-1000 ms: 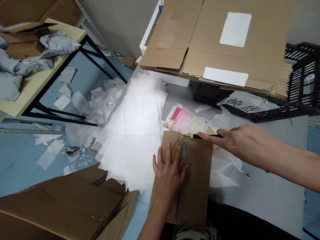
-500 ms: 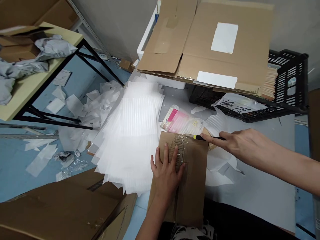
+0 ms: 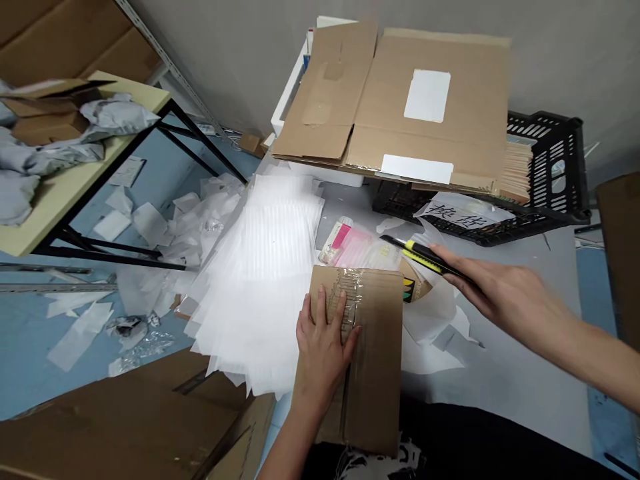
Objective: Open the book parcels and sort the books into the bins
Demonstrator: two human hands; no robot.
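A small taped cardboard box (image 3: 373, 373) lies in front of me on the white table (image 3: 525, 387). My left hand (image 3: 323, 340) rests flat on its top, fingers spread over the clear tape. My right hand (image 3: 505, 297) is closed around a yellow and black utility knife (image 3: 425, 257), held just above and beyond the box's far right corner, blade end pointing left. A pink and clear packet (image 3: 357, 247) lies just past the box.
A thick stack of white foam sheets (image 3: 265, 267) lies left of the box. Flattened cardboard (image 3: 400, 113) rests on a black crate (image 3: 545, 173) behind. A yellow-topped table (image 3: 75, 180) with grey bags stands left; paper scraps litter the blue floor (image 3: 30, 333). A brown carton (image 3: 125, 420) sits lower left.
My right hand has lifted the knife off the box's far edge and drawn it up and to the right. My left hand stays flat on the box. The view shifted slightly.
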